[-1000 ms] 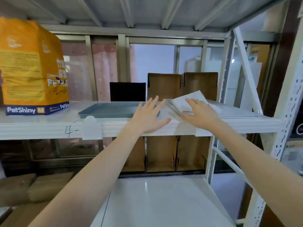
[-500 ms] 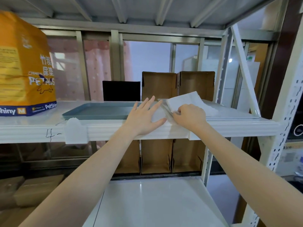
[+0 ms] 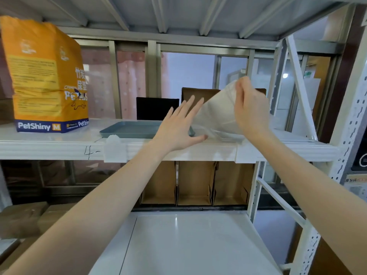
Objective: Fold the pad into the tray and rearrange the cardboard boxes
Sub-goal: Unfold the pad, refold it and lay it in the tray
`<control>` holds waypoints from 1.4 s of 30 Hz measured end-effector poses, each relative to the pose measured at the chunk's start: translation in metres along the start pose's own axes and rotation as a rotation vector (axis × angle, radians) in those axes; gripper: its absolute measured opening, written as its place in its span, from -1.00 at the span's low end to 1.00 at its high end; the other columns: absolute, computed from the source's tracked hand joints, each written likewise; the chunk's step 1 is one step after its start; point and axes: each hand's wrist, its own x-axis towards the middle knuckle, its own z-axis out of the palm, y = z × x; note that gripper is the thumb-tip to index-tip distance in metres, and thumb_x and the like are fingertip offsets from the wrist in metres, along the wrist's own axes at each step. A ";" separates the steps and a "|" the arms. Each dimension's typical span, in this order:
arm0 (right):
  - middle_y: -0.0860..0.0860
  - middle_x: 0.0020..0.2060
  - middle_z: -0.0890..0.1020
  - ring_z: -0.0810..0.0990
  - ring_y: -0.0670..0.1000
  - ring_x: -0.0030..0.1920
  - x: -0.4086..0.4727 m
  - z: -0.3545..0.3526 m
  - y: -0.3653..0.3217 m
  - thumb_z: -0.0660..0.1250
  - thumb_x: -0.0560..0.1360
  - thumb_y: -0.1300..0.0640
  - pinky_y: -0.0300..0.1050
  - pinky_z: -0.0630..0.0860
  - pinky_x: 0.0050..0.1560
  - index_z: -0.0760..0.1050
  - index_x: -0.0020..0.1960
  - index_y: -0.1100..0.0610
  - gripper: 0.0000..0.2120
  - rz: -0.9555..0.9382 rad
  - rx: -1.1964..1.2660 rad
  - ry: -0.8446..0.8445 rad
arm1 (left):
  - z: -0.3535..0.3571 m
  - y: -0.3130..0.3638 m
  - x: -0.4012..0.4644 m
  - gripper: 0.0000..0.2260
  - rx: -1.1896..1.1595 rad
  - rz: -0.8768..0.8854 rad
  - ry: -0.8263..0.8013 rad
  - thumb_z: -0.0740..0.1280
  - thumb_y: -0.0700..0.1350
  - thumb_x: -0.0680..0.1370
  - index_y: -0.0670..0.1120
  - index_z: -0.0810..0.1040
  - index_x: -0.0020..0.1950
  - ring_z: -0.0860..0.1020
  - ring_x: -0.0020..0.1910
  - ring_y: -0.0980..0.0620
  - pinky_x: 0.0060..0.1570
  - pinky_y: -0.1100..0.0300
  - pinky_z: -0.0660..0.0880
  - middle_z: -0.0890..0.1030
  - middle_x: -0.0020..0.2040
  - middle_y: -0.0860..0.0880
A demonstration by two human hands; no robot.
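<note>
A white pad stands lifted off the upper shelf, its lower edge still on the shelf. My right hand pinches its top corner and holds it up. My left hand is flat and open, fingers spread, palm at the pad's left side over the right end of the grey-blue tray. Brown cardboard boxes stand behind the pad at the back of the shelf, partly hidden. More open cardboard boxes line the back of the shelf below.
An orange PetShiny bag stands at the shelf's left. A black box sits behind the tray. The white rack upright and diagonal brace close the right side. Closed cartons lie low at the left.
My right hand has closed on the pad's corner and raised it from flat on the shelf to nearly upright. My left hand stays at the pad's left edge.
</note>
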 end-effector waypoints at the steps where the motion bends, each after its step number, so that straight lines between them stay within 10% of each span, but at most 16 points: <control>1: 0.07 -0.40 0.41 0.39 0.10 -0.42 0.002 -0.007 -0.007 -0.03 0.64 0.12 -0.04 0.25 -0.37 0.41 0.04 0.28 -0.70 -0.005 0.036 0.029 | -0.008 0.002 -0.002 -0.13 -0.034 0.000 0.041 0.27 0.31 0.43 0.07 -0.15 0.55 0.03 0.54 -0.05 0.47 -0.08 0.00 -0.05 0.58 -0.01; 8: -0.18 -0.46 0.27 0.23 -0.15 -0.49 0.006 -0.046 -0.051 0.03 0.63 0.14 -0.27 0.17 -0.42 0.42 -0.04 0.18 -0.77 -0.057 0.364 0.143 | -0.072 0.027 -0.025 -0.49 -0.310 -0.026 0.245 0.35 0.18 0.47 0.00 0.35 0.33 0.49 0.13 0.02 0.00 0.15 0.40 0.53 0.17 0.04; 13: -0.15 -0.45 0.30 0.32 -0.18 -0.46 -0.008 -0.054 -0.067 0.07 0.62 0.13 -0.29 0.24 -0.37 0.35 -0.11 0.10 -0.84 -0.044 0.399 -0.006 | -0.090 0.028 -0.064 -0.87 -0.520 0.003 0.200 0.35 0.08 0.51 0.12 0.41 -0.08 0.49 -0.26 0.38 -0.31 0.46 0.32 0.48 -0.27 0.25; 23: -0.01 0.04 0.47 0.47 -0.10 -0.09 -0.093 -0.036 -0.065 0.16 0.58 0.01 -0.25 0.47 -0.10 0.39 0.22 0.07 -0.74 0.076 0.247 -0.534 | -0.039 -0.012 -0.167 -0.84 -0.712 -0.327 0.009 0.24 0.02 0.59 0.03 0.50 0.12 0.50 -0.07 0.38 -0.08 0.43 0.39 0.58 -0.03 0.20; 29: -0.01 -0.25 0.55 0.46 -0.12 -0.29 -0.146 -0.023 -0.064 0.24 0.55 -0.03 -0.29 0.36 -0.28 0.50 -0.05 0.08 -0.81 0.164 0.370 -0.862 | -0.009 -0.034 -0.218 -0.57 -0.750 -0.545 -0.040 0.11 0.09 0.62 -0.28 0.44 -0.13 0.42 -0.24 0.03 -0.17 0.12 0.27 0.46 -0.25 -0.09; 33: -0.02 -0.35 0.51 0.39 -0.11 -0.38 -0.163 -0.011 -0.076 0.31 0.52 0.05 -0.35 0.29 -0.39 0.49 -0.17 0.09 -0.86 0.170 0.382 -0.893 | 0.000 -0.034 -0.233 -0.63 -0.734 -0.608 -0.117 0.09 0.08 0.63 -0.14 0.29 -0.27 0.31 -0.29 0.00 -0.25 0.13 0.17 0.31 -0.33 -0.08; 35: 0.05 -0.35 0.54 0.40 -0.09 -0.37 -0.163 -0.008 -0.081 0.31 0.52 0.08 -0.34 0.30 -0.37 0.49 -0.20 0.16 -0.82 0.165 0.399 -0.875 | 0.006 -0.035 -0.237 -0.77 -0.675 -0.598 -0.195 0.13 0.03 0.63 -0.09 0.49 0.02 0.47 -0.12 0.01 -0.17 0.21 0.31 0.54 -0.08 -0.08; 37: 0.10 -0.32 0.58 0.44 -0.04 -0.33 -0.162 -0.006 -0.085 0.33 0.50 0.10 -0.24 0.35 -0.28 0.48 -0.24 0.20 -0.80 0.137 0.399 -0.861 | 0.007 -0.034 -0.238 -0.61 -0.585 -0.552 -0.233 0.21 -0.04 0.61 0.00 0.28 0.43 0.42 0.19 0.13 0.09 0.28 0.32 0.41 0.33 0.00; 42: -0.02 -0.33 0.59 0.52 -0.06 -0.26 -0.158 -0.003 -0.095 0.40 0.45 0.10 -0.21 0.43 -0.18 0.56 -0.23 0.20 -0.82 0.082 0.399 -0.943 | -0.004 -0.023 -0.223 -0.55 -0.639 -0.391 -0.259 0.16 -0.09 0.63 0.07 0.17 0.51 0.31 0.33 0.19 0.22 0.32 0.22 0.30 0.44 0.09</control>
